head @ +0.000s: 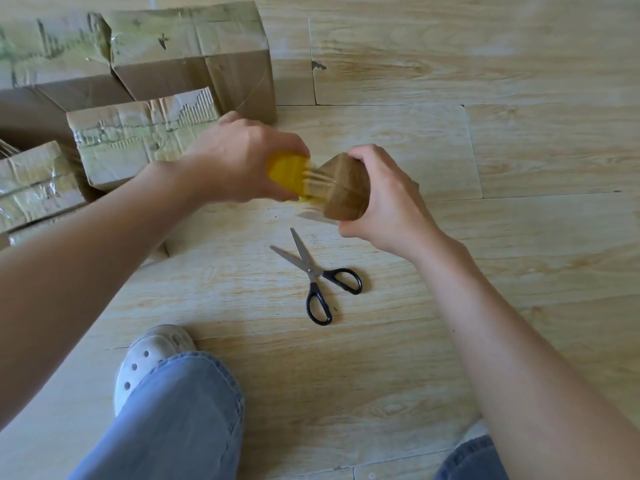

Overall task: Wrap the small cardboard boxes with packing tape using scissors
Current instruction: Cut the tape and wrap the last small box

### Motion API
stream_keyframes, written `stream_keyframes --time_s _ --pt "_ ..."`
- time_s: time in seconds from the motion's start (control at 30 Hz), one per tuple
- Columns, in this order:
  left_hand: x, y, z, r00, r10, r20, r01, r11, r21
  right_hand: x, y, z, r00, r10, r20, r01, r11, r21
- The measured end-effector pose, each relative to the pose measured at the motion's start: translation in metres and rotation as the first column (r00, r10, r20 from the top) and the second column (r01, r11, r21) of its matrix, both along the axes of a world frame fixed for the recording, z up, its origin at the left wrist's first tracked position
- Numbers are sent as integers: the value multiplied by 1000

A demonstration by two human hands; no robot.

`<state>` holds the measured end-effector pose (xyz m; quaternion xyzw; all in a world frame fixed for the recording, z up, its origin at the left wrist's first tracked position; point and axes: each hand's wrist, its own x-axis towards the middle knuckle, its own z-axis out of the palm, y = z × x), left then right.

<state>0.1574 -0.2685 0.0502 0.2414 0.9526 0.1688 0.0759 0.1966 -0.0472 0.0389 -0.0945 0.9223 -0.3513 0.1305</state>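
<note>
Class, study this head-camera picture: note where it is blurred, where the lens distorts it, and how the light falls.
Head view: the yellow tape roll and small box are motion-blurred, the scissors sharp; head view: the wide-angle lens stretches the forearms toward the lower corners; head view: soft, even light, only faint shadow beside the scissors.

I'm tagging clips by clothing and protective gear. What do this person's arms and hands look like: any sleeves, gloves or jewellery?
The left hand and right hand are ungloved, with no rings, watch or wristband visible, and no sleeves show above the wrists. Elsewhere: light blue denim trousers and a white perforated clog.
</note>
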Motion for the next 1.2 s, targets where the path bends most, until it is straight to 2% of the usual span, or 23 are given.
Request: stream_keyframes --time_s 0.1,0.17,0.23,0.3,0.37,0.53,0.67,0.8,0.93,1.2 --pt "-1 -3 4 999 -35 -20 34 998 -45 2 3 -2 1000 -22 -9 21 999 -49" --pt "0 -7 11 998 -16 60 12 997 80 3 13 -5 999 -42 -28 41 998 -55" --pt "2 -7 13 988 21 156 -57 972 228 6 23 -9 997 -31 -77 31 999 6" --pt "5 -6 13 981 57 188 -105 961 255 8 30 -12 988 5 -156 12 994 107" --pt "8 -3 13 987 43 157 -75 976 205 9 31 -13 984 14 -176 11 990 140" --pt "6 3 9 1000 -25 -14 26 1000 14 13 31 -17 992 -54 -113 61 996 59" --pt "6 -12 -3 989 -116 -94 90 966 -242 17 31 -16 995 -81 -64 83 996 24" --pt "10 -17 -7 993 -106 -48 94 974 -205 16 29 -21 995 -96 -26 94 994 -57" --pt "12 -17 -5 997 -74 -7 73 995 -68 20 39 -30 983 -176 46 181 962 -204" --pt "10 -4 -13 979 -162 -125 141 977 -162 31 54 -42 977 -182 115 208 935 -286"
